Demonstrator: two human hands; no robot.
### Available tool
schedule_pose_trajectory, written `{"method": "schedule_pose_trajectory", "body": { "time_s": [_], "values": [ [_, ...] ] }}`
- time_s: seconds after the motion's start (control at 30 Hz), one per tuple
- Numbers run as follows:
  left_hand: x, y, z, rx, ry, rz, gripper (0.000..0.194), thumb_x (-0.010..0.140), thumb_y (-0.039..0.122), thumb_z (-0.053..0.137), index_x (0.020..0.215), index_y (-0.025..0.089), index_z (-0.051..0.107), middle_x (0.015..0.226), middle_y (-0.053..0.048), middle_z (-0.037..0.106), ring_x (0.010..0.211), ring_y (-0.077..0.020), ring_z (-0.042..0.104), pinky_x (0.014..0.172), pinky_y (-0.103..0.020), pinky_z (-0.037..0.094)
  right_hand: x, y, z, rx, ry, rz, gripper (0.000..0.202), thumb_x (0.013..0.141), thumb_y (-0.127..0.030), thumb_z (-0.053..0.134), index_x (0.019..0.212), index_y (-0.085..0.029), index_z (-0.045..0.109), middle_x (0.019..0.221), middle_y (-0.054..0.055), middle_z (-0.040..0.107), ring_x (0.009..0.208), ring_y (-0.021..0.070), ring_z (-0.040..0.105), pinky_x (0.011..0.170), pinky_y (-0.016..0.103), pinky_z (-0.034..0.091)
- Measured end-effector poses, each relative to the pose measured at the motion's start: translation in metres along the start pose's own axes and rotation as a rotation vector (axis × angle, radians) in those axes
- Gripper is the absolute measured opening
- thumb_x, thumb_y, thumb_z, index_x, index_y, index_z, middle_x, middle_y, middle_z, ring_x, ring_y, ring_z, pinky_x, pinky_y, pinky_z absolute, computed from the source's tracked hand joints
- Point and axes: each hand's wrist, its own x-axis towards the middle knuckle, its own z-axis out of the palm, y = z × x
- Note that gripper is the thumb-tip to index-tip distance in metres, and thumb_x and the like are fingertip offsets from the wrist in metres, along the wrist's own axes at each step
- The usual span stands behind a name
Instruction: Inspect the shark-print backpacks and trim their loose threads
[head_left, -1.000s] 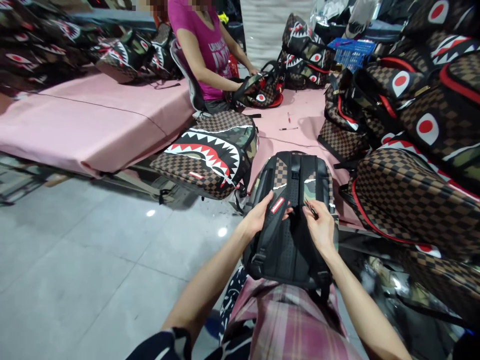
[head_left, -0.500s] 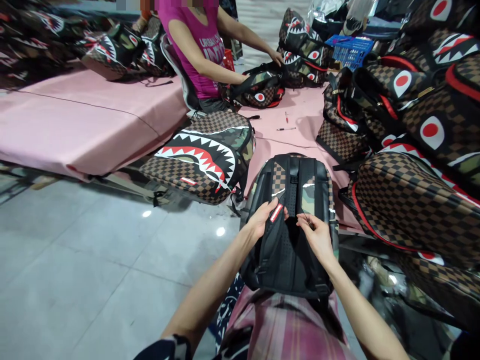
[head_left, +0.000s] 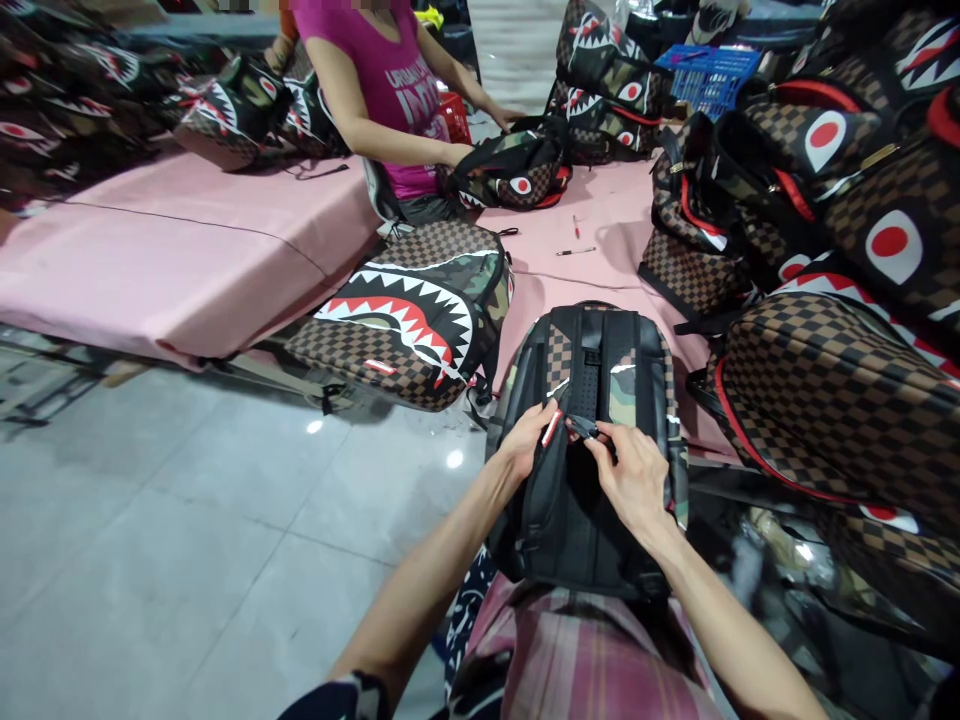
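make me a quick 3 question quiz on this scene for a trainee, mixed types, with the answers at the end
1. Multiple choice: what does the person's left hand hold?
a) a blue plastic basket
b) a black strap with a red-and-white label
c) a silver metal bottle

2. True or false: the backpack with a black padded back, under both hands, lies with its straps facing down.

3. Short answer: a slim red stick and a slim black stick, both pen-like, lie on the pink cloth. Which is nearer the camera?

Key: 1. b; 2. False, the straps face up; 3. The black one.
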Motion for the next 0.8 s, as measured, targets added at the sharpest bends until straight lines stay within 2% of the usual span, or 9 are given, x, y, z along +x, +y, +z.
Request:
{"method": "schedule_pose_trajectory", "body": {
  "time_s": [0.3,0.5,0.8],
  "values": [
    [-0.0002,-0.0006,-0.0008,-0.004,0.021,-0.016,0.025,0.084,0.027,0.055,0.066,0.01,0.058,0.054,-0.002,0.06,0.046,-0.0092,0.056,0.052,-0.021,0.05,0.0004,-0.0018,0.0026,0.01,-0.003,0.017,0.023,0.089,-0.036,0.048,0.093,-0.018,0.062,0.078,0.004,0.067,0.074,0.0167,0.061,0.068,0.028,0.039],
    [0.0017,-0.0033,-0.0044,-0.022,-0.001,-0.01,0.022,0.082,0.028,0.059,0.069,0.01,0.059,0.056,-0.002,0.061,0.048,-0.0094,0.057,0.06,-0.024,0.053,0.0006,-0.0011,0.0033,0.018,-0.003,0.007,0.023,0.089,-0.035,0.047,0.094,-0.018,0.062,0.078,0.004,0.067,0.075,0.0169,0.061,0.068,0.029,0.04],
    [0.0043,-0.0074,-0.0093,-0.091,-0.035,-0.035,0.024,0.085,0.027,0.054,0.069,0.011,0.058,0.061,-0.003,0.062,0.052,-0.0112,0.059,0.067,-0.03,0.053,0.0053,-0.0035,0.0059,0.179,-0.033,0.089,0.022,0.086,-0.035,0.05,0.092,-0.019,0.063,0.077,0.004,0.066,0.073,0.0177,0.059,0.072,0.031,0.043]
  ]
}}
